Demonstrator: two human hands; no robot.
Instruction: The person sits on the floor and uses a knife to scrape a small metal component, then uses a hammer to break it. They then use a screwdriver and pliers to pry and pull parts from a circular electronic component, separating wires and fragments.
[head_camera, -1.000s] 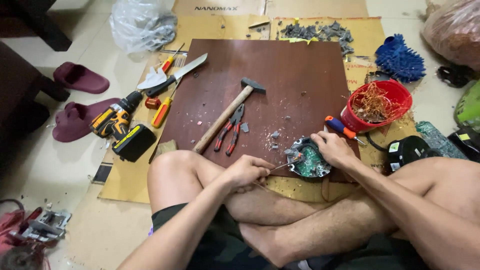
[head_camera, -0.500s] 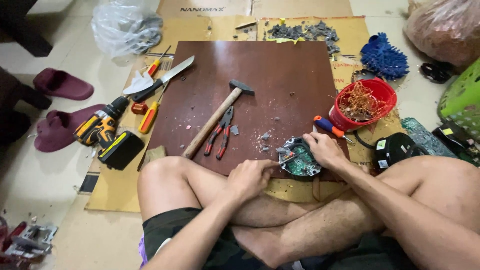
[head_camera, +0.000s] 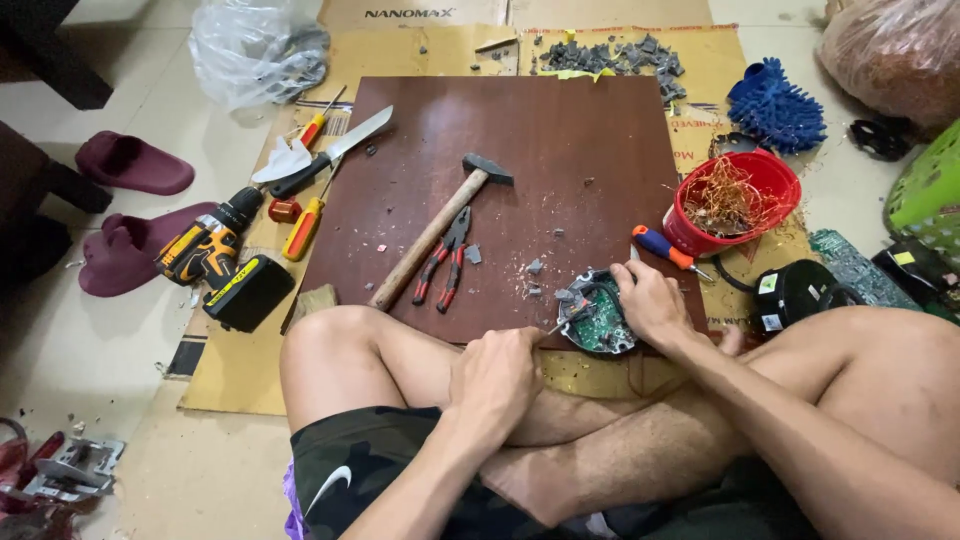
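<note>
I sit cross-legged at a dark brown wooden board (head_camera: 560, 140) on the floor. My right hand (head_camera: 650, 300) grips a round green circuit board (head_camera: 598, 325) in a broken grey casing at the board's near edge. My left hand (head_camera: 495, 375) rests on my knee, closed around a thin tool. Its metal tip (head_camera: 562, 323) touches the left side of the circuit board. Small grey fragments (head_camera: 535, 270) lie just beyond it.
A wooden-handled hammer (head_camera: 430, 235) and red-handled pliers (head_camera: 445, 265) lie mid-board. A blue-and-orange screwdriver (head_camera: 665, 247) and a red bowl of copper wire (head_camera: 745, 200) sit to the right. A yellow drill (head_camera: 215, 255), a knife (head_camera: 330, 150) and orange screwdrivers (head_camera: 303, 225) lie left.
The view has drifted a little. Both hands stay on the same things, with the left hand's tool tip still at the circuit board.
</note>
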